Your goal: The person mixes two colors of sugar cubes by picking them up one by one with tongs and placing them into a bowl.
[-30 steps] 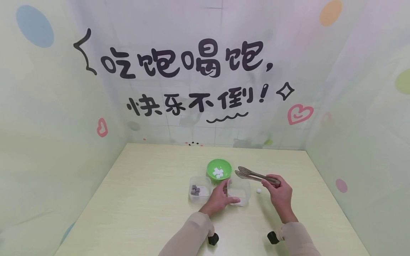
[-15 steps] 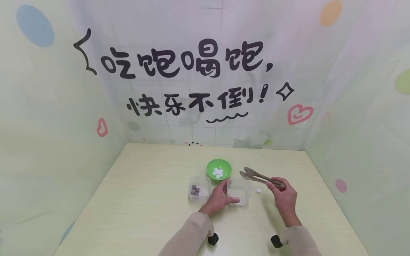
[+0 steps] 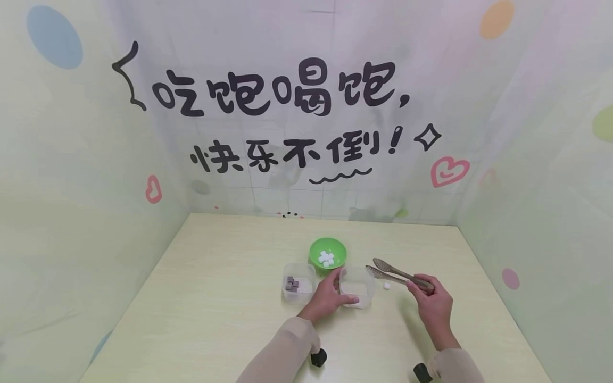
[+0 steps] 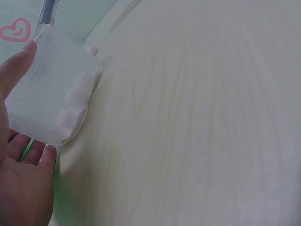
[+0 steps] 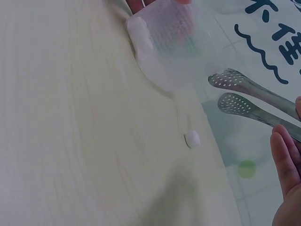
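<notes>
My left hand [image 3: 328, 298] grips a translucent plastic box [image 4: 51, 80], thumb on the near wall and fingers on the far side. White lumps [image 4: 75, 101] show through its wall low down. Metal tongs [image 3: 407, 277] with perforated ends are held in my right hand [image 3: 435, 304]. Their two tips [image 5: 233, 102] stand apart above the table, pointing toward the box, with nothing between them. A single white cube [image 5: 193, 139] lies on the table just right of the box, below the tongs.
Behind the box stands a green bowl [image 3: 328, 242] with several white cubes. To the left is a second translucent box [image 3: 306, 270] holding several grey-brown cubes [image 3: 291, 285]. Printed fabric walls [image 3: 306, 202] enclose the back and sides of the wooden table [image 3: 215, 298].
My right hand has drawn the tongs to the right and toward me, from beside the bowl to over the lone cube. The left hand and box have stayed put.
</notes>
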Available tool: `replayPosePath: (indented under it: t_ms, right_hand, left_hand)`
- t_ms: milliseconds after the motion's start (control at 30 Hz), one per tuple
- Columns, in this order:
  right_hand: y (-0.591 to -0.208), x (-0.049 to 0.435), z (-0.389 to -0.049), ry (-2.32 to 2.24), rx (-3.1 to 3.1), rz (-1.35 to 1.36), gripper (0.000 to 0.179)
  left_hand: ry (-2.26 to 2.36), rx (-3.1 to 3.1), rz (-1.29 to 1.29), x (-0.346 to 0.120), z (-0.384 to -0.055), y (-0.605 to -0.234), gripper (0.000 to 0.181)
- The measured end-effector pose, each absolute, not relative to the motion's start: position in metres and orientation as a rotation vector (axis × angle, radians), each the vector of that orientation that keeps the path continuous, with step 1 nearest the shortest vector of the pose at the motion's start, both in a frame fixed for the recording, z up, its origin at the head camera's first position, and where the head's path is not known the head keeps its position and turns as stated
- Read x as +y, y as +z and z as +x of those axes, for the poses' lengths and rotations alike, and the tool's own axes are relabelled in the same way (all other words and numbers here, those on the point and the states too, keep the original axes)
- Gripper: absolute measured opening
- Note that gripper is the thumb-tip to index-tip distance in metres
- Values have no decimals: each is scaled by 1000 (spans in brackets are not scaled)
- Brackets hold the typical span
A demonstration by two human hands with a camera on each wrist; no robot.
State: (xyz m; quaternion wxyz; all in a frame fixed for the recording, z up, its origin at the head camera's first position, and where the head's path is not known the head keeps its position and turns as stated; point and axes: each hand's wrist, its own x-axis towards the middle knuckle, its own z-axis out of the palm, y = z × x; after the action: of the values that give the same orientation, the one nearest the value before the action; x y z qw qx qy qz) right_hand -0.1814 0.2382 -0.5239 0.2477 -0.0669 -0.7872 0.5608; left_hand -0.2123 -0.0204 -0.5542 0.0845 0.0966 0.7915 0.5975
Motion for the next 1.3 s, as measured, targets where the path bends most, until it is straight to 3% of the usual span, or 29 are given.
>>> replayPosePath:
  t_ms: [1300]
  right_hand:
    - [-539,260,-163,1326,-2292,-157,23]
  left_hand:
    - [1760,2377,269,-20,-213,-556,93]
